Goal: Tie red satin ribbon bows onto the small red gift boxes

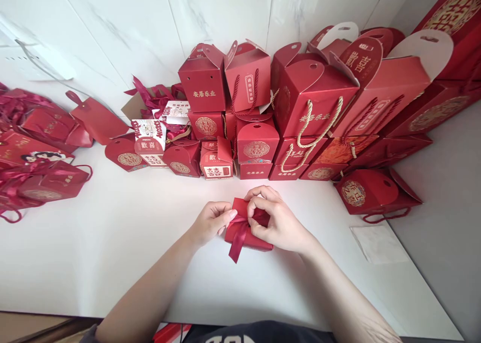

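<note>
A small red gift box (255, 242) lies on the white table in front of me, between my hands. A dark red satin ribbon (238, 240) crosses its top, and one tail hangs down over the near side. My left hand (213, 222) is closed at the box's left edge, thumb and forefinger pinching the ribbon. On the other side my right hand (276, 220) curls over the box, thumb and forefinger closed on the ribbon near its middle. Those fingers hide part of the ribbon and the box's right side.
Red gift boxes (315, 100) with rope handles stand stacked along the tiled wall. More red bags and ribbons (48, 178) heap up at the left. A red box (376, 193) lies at the right, near a white paper square (379, 244). The table (131, 243) ends close to my body.
</note>
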Tool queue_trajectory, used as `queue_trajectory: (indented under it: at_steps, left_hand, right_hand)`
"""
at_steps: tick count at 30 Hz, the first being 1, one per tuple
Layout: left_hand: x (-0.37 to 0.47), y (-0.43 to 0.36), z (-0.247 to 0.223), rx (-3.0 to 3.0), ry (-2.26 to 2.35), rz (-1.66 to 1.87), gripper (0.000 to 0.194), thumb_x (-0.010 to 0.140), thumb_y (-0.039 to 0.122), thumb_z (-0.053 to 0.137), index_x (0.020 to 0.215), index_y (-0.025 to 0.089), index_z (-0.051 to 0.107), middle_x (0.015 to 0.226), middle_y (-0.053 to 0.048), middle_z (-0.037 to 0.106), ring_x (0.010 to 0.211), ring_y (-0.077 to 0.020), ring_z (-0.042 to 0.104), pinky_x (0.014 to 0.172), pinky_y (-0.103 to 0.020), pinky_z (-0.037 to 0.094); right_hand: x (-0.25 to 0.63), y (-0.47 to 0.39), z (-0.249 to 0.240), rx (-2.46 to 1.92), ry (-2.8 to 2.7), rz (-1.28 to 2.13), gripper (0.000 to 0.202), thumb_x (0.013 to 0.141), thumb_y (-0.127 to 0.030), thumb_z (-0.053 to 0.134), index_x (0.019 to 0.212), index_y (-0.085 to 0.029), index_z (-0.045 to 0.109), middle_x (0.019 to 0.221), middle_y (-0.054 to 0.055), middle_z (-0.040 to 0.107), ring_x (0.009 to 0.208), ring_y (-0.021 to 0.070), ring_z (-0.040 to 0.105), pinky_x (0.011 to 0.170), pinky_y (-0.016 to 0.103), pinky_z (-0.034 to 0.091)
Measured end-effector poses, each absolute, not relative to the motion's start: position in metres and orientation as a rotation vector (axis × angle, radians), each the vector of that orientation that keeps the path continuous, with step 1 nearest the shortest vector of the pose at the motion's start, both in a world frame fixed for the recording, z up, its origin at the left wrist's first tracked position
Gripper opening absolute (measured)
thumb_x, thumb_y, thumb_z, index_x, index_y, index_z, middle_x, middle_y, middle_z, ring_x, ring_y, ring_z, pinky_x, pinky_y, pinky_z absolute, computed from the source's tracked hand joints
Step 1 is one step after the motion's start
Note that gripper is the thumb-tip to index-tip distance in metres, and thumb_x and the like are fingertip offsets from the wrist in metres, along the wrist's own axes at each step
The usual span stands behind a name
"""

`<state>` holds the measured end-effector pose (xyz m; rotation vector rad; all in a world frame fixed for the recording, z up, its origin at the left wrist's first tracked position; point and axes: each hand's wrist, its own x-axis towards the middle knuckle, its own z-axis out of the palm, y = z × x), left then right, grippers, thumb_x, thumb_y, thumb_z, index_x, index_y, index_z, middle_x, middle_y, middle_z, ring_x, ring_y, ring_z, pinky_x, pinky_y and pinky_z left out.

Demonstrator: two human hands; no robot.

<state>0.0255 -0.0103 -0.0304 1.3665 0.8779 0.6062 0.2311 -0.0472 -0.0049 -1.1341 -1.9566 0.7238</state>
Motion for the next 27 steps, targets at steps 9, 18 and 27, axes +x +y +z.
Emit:
queue_trajectory:
  at_steps: [9, 18, 27]
  left_hand:
    - [0.022, -0.008, -0.024, 1.389, 0.888, 0.572, 0.045, 0.087, 0.044, 0.056, 0.054, 0.017, 0.041, 0.042, 0.006, 0.039, 0.040, -0.0055, 0.033, 0.043, -0.021, 0.026]
    - [0.019, -0.010, -0.021, 1.383, 0.882, 0.569, 0.046, 0.087, 0.047, 0.058, 0.055, 0.016, 0.043, 0.043, 0.006, 0.041, 0.042, -0.0063, 0.035, 0.045, -0.021, 0.028]
    - [0.021, -0.009, -0.016, 1.402, 0.938, 0.577, 0.046, 0.085, 0.041, 0.059, 0.051, 0.016, 0.041, 0.044, 0.004, 0.043, 0.043, -0.0064, 0.037, 0.047, -0.021, 0.030]
  right_hand:
    - [0.240, -0.048, -0.006, -1.089, -1.850, 0.885, 0.009, 0.081, -0.016, 0.062, 0.086, -0.022, 0.058, 0.114, 0.006, 0.055, 0.111, 0.0235, 0.052, 0.102, 0.042, 0.034]
    - [0.284, -0.051, -0.013, -1.479, -1.557, 1.177, 0.043, 0.096, -0.055, 0.040, 0.074, -0.019, 0.050, 0.069, -0.001, 0.052, 0.065, 0.0142, 0.047, 0.065, 0.028, 0.036]
    - [0.294, -0.054, -0.010, -1.194, -1.667, 1.588, 0.041, 0.089, -0.049, 0.059, 0.064, -0.017, 0.051, 0.061, -0.001, 0.051, 0.059, 0.0118, 0.045, 0.059, 0.025, 0.035]
